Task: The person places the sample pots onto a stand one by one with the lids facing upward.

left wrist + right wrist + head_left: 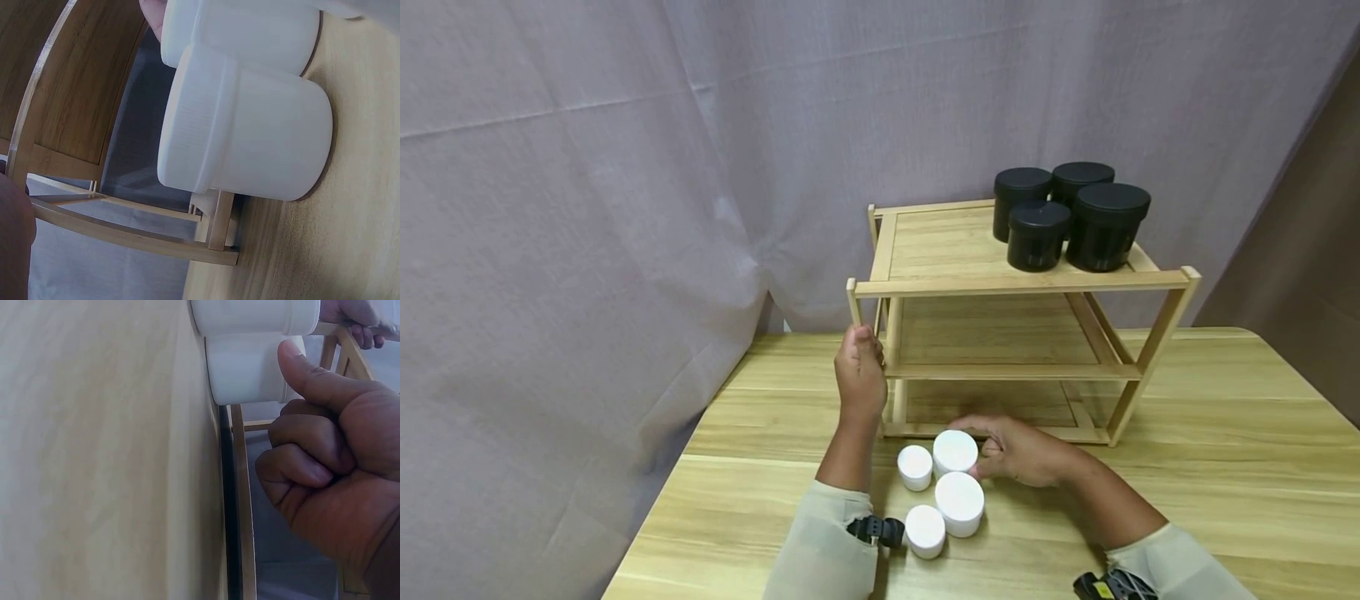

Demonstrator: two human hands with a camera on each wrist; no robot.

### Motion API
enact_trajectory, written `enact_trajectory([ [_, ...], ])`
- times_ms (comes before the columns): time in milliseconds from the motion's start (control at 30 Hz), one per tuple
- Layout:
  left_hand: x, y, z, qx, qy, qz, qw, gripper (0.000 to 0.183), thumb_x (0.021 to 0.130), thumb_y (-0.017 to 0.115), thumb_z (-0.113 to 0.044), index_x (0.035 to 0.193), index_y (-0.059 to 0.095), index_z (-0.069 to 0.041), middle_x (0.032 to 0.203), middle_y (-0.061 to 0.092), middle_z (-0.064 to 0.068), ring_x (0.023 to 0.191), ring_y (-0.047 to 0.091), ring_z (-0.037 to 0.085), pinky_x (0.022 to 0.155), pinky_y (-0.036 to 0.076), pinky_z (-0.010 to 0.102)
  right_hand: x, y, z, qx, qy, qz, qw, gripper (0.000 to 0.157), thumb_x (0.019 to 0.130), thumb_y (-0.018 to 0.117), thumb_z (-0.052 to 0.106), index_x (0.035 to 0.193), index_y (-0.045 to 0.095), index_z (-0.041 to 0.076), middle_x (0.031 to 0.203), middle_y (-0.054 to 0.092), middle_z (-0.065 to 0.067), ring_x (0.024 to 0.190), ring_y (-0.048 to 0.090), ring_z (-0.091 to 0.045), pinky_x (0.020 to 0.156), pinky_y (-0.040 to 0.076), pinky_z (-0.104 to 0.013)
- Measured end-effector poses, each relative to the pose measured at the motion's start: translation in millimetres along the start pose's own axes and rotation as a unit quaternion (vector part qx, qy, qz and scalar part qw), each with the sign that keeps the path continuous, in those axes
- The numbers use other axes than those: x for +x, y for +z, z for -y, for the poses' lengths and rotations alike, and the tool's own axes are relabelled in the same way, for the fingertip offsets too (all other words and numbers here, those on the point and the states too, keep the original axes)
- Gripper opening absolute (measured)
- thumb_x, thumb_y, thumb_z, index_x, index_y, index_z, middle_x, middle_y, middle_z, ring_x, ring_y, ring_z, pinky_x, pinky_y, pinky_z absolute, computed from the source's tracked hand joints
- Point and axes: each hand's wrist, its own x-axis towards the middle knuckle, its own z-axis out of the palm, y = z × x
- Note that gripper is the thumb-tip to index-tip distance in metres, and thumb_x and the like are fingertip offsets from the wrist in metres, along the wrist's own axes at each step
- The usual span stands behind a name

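Observation:
A three-tier wooden rack (pixel 955 372) stands on the table, and my left hand (pixel 861 375) grips its front left post. In front of the rack is a group of several white lidded jars, two larger and two smaller. My right hand (pixel 1026 450) pinches the larger white jar (pixel 955 450) nearest the rack, thumb at its right side and forefinger reaching round behind. In the right wrist view the thumb (pixel 291 353) lies against that jar's lid while the other visible fingers are curled in. Another larger jar (pixel 959 503) stands just before it, with small jars (pixel 914 467) (pixel 925 531) to the left.
Several black lidded jars (pixel 1036 237) stand on the right part of the rack's top shelf. The middle shelf (pixel 992 333) and bottom shelf (pixel 985 404) lie below. A grey curtain (pixel 625 208) hangs behind and left of the wooden table (pixel 1225 467).

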Motion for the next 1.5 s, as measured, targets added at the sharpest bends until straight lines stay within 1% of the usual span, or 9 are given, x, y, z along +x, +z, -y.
enact_trajectory([
  [200, 0.0, 0.6, -0.2, -0.005, -0.006, -0.002, 1.0000, 0.080, 0.097, 0.034, -0.084, 0.083, 0.045, -0.006, 0.063, 0.035, -0.009, 0.057, 0.032, 0.004, 0.053, 0.031, 0.019, -1, -3.0, -2, -0.013, 0.007, -0.015, 1.000, 0.068, 0.098, 0.082, 0.010, 0.157, 0.049, 0.001, 0.062, 0.035, 0.012, 0.051, 0.032, -0.001, 0.050, 0.028, -0.016],
  [467, 0.0, 0.1, -0.5, 0.003, -0.005, -0.003, 1.0000, 0.081, 0.097, 0.035, -0.083, 0.083, 0.045, -0.004, 0.063, 0.035, -0.008, 0.057, 0.032, 0.004, 0.054, 0.031, 0.019, -1, -6.9, 1, -0.023, 0.011, -0.040, 0.999, 0.073, 0.095, 0.084, 0.009, 0.157, 0.048, -0.002, 0.065, 0.040, 0.009, 0.053, 0.037, -0.003, 0.052, 0.032, -0.017],
  [633, 0.2, -0.5, -1.1, 0.006, -0.005, -0.004, 1.0000, 0.084, 0.098, 0.034, -0.083, 0.084, 0.046, 0.000, 0.064, 0.036, -0.008, 0.057, 0.033, 0.004, 0.054, 0.032, 0.019, -2, -8.5, 7, -0.018, 0.014, -0.054, 0.998, 0.071, 0.094, 0.085, 0.009, 0.155, 0.050, 0.000, 0.066, 0.039, 0.009, 0.054, 0.037, -0.003, 0.051, 0.031, -0.018],
  [733, 0.5, -0.4, -1.2, 0.007, -0.004, -0.003, 1.0000, 0.086, 0.098, 0.034, -0.084, 0.085, 0.046, 0.001, 0.064, 0.037, -0.008, 0.058, 0.034, 0.004, 0.054, 0.033, 0.019, -4, -10.1, 11, -0.016, 0.006, -0.062, 0.998, 0.070, 0.094, 0.085, 0.008, 0.154, 0.051, -0.001, 0.065, 0.037, 0.009, 0.054, 0.036, -0.003, 0.051, 0.031, -0.019],
  [833, 0.7, -0.4, -1.2, 0.009, -0.004, -0.001, 0.9999, 0.086, 0.097, 0.034, -0.084, 0.084, 0.046, 0.000, 0.064, 0.036, -0.007, 0.057, 0.033, 0.005, 0.054, 0.033, 0.019, -5, -12.0, 14, -0.021, -0.004, -0.067, 0.998, 0.068, 0.095, 0.084, 0.008, 0.153, 0.051, -0.002, 0.065, 0.036, 0.010, 0.054, 0.035, -0.002, 0.052, 0.032, -0.019],
  [1000, 1.1, -0.2, -0.5, 0.007, -0.008, 0.000, 0.9999, 0.080, 0.096, 0.034, -0.085, 0.082, 0.045, -0.007, 0.064, 0.036, -0.007, 0.057, 0.033, 0.005, 0.054, 0.033, 0.019, -7, -13.4, 19, -0.026, -0.014, -0.067, 0.997, 0.065, 0.097, 0.082, 0.007, 0.153, 0.051, -0.001, 0.065, 0.035, 0.011, 0.054, 0.034, -0.002, 0.052, 0.031, -0.019],
  [1133, 1.3, 0.1, -1.3, 0.005, -0.008, 0.000, 1.0000, 0.080, 0.096, 0.034, -0.085, 0.083, 0.045, -0.007, 0.063, 0.036, -0.008, 0.057, 0.033, 0.005, 0.054, 0.033, 0.019, -8, -13.2, 21, -0.026, -0.017, -0.076, 0.997, 0.064, 0.097, 0.082, 0.006, 0.153, 0.051, 0.000, 0.065, 0.036, 0.011, 0.054, 0.035, -0.002, 0.052, 0.032, -0.019],
  [1267, 1.8, 1.0, -1.4, 0.007, -0.008, 0.000, 0.9999, 0.081, 0.096, 0.033, -0.084, 0.084, 0.046, -0.005, 0.064, 0.037, -0.008, 0.058, 0.034, 0.005, 0.055, 0.034, 0.019, -10, -14.7, 24, -0.030, -0.022, -0.088, 0.995, 0.067, 0.096, 0.082, 0.004, 0.155, 0.050, 0.000, 0.066, 0.036, 0.011, 0.055, 0.036, -0.002, 0.054, 0.033, -0.019],
  [1500, 0.6, 0.3, -0.1, 0.007, -0.011, -0.004, 0.9999, 0.080, 0.096, 0.034, -0.084, 0.082, 0.045, -0.006, 0.064, 0.037, -0.008, 0.057, 0.034, 0.005, 0.054, 0.035, 0.019, -14, -16.5, 32, -0.023, -0.032, -0.092, 0.995, 0.072, 0.095, 0.083, 0.005, 0.157, 0.047, -0.001, 0.066, 0.036, 0.010, 0.056, 0.036, -0.002, 0.053, 0.033, -0.019],
])
